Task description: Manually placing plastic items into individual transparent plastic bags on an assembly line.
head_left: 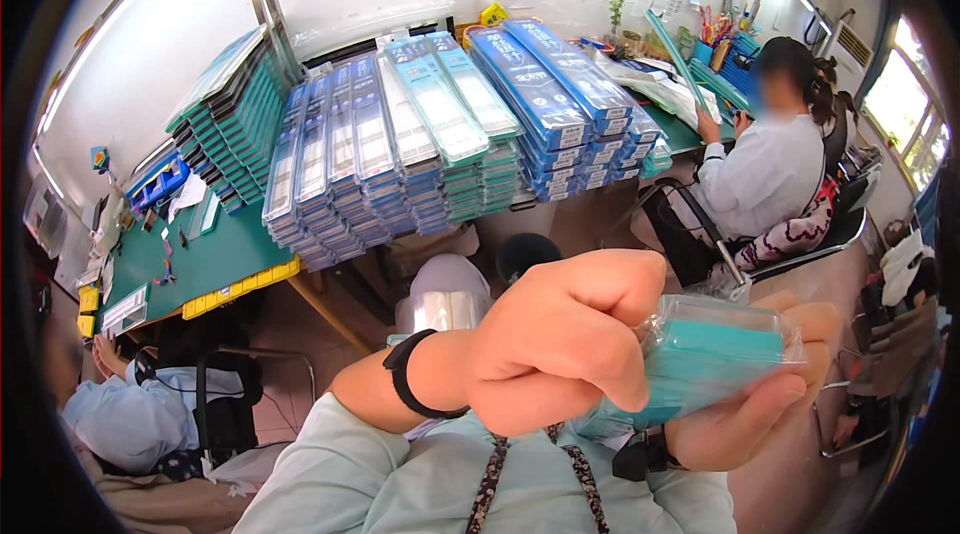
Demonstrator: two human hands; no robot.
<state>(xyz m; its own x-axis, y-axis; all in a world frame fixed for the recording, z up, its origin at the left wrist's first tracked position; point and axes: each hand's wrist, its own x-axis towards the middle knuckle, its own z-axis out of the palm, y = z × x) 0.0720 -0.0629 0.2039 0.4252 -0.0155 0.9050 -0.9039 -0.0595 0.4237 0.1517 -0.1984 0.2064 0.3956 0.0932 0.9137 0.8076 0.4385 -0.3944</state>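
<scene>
Close in front of my chest is a stack of long teal packs in clear plastic, its end pointing to the right. My right hand supports it from below and along the far side, palm turned up and fingers curled round it. At the near-left end of the packs, my left hand is closed in a fist with the thumb bent against the plastic. What its fingers pinch there is mostly hidden behind the knuckles. A black band circles the left wrist, and a dark strap the right.
Tall piles of blue boxes and clear-and-teal packs cover the bench ahead. More teal packs lean at left on a green table. One person sits at right, another at lower left. A pale stool stands ahead.
</scene>
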